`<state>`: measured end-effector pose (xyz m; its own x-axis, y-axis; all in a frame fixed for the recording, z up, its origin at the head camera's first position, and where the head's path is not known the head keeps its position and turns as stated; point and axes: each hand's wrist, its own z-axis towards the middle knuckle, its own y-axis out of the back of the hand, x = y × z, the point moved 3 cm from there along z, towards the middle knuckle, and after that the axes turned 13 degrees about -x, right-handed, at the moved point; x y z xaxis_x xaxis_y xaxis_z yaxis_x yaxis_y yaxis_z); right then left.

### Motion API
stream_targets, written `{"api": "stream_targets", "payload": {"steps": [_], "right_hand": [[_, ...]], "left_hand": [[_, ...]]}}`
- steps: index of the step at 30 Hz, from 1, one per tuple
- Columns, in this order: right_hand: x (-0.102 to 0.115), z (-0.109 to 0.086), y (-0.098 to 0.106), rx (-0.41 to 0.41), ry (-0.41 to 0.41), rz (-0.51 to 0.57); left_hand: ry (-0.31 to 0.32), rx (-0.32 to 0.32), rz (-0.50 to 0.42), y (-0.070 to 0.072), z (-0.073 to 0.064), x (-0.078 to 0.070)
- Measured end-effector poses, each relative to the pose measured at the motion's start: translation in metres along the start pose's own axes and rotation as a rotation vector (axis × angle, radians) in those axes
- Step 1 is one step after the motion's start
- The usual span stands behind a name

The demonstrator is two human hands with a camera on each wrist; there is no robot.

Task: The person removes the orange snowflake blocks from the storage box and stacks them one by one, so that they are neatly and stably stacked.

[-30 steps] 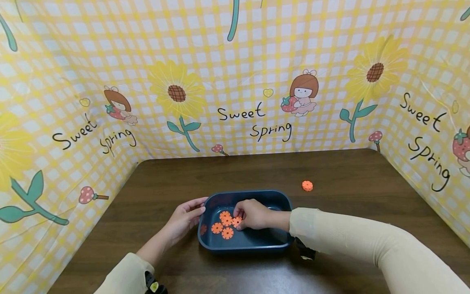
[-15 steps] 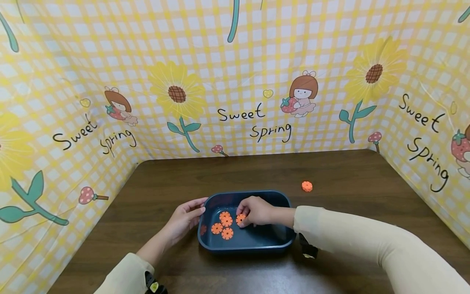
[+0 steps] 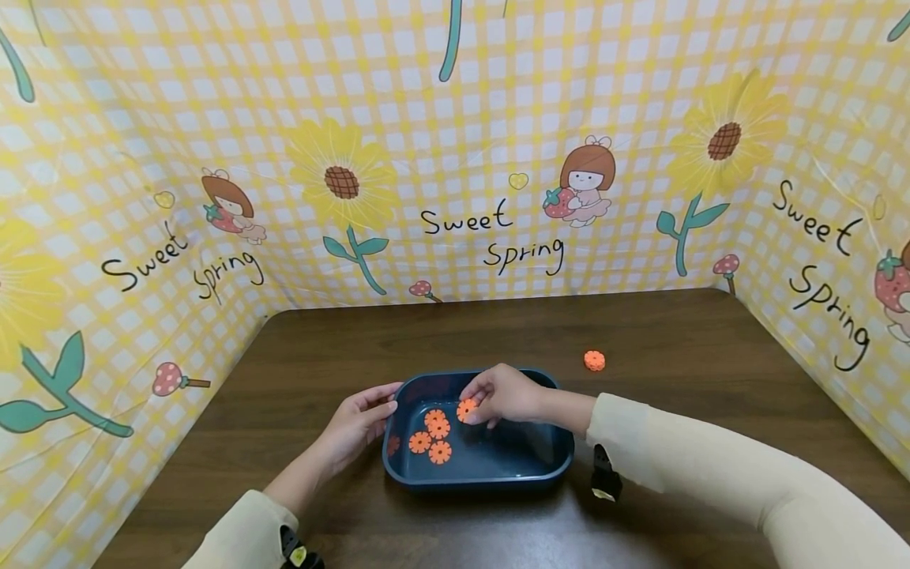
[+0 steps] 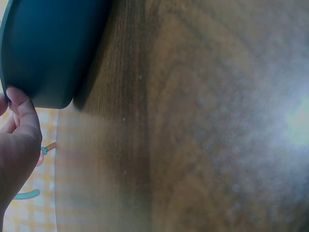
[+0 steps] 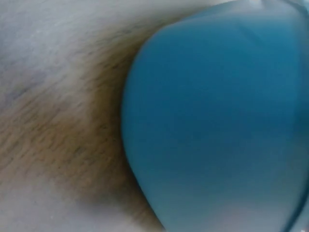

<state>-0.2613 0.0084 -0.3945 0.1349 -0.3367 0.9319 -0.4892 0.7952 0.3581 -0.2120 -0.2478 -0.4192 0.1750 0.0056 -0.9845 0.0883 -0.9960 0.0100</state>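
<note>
A dark blue rectangular tub stands on the table in the head view. My left hand pinches its rim at the left end; the left wrist view shows the thumb against the tub's wall. Over the tub, my right hand pinches an orange notched disc, like a snowflake building piece, between thumb and fingers. Several more orange discs lie on the tub floor at the left, some overlapping. The right wrist view shows only the tub's blurred outer wall; the right hand is out of that frame.
A small stack of orange discs sits on the brown wooden table, behind and to the right of the tub. Yellow checked cloth with printed flowers encloses the table at the back and both sides.
My right hand has drawn one orange disc away from the group and lifted it toward the back right of the tub. The left hand has stayed on the rim.
</note>
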Motion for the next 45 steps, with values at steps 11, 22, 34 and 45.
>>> {"api": "stream_targets", "payload": {"steps": [11,22,34,45], "right_hand": [[0.01,-0.006,0.036,-0.098,0.021,0.04],[0.006,-0.017,0.08,-0.182,0.017,0.089],[-0.011,-0.028,0.123,-0.293,0.001,0.161],[-0.041,-0.035,0.155,-0.404,-0.008,0.091]], "left_hand": [[0.006,-0.018,0.014,0.001,0.003,0.001],[0.001,-0.013,0.023,0.001,0.003,0.001],[-0.006,-0.002,0.026,0.003,0.001,0.0],[0.0,0.001,0.016,0.001,0.0,-0.001]]}}
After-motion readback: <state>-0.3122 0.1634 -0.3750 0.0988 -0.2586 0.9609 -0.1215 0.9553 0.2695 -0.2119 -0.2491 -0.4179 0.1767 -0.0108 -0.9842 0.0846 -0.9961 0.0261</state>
